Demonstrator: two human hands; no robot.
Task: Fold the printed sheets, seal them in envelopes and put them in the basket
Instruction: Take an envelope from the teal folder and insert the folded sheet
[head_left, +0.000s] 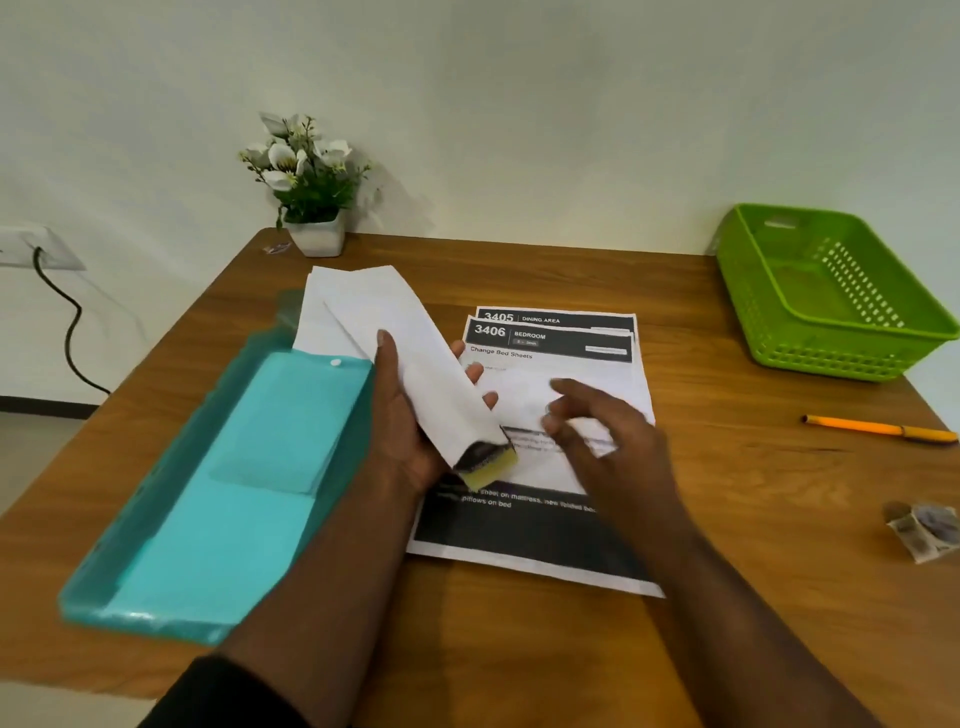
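At table centre, left hand (410, 415) grips the light, bendable white paper envelope (415, 364) mid-length; right hand (597, 421), at three o'clock, hovers loosely spread.

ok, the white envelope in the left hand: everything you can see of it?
The envelope is long, plain white paper, unmarked on the side shown. It is held off the table, tilted, far end toward the wall. The left hand grips it, thumb on top, fingertips showing past its right edge. A folded printed sheet, dark and yellow, sticks out of its open near end. The right hand is close, blurred, contact unclear.
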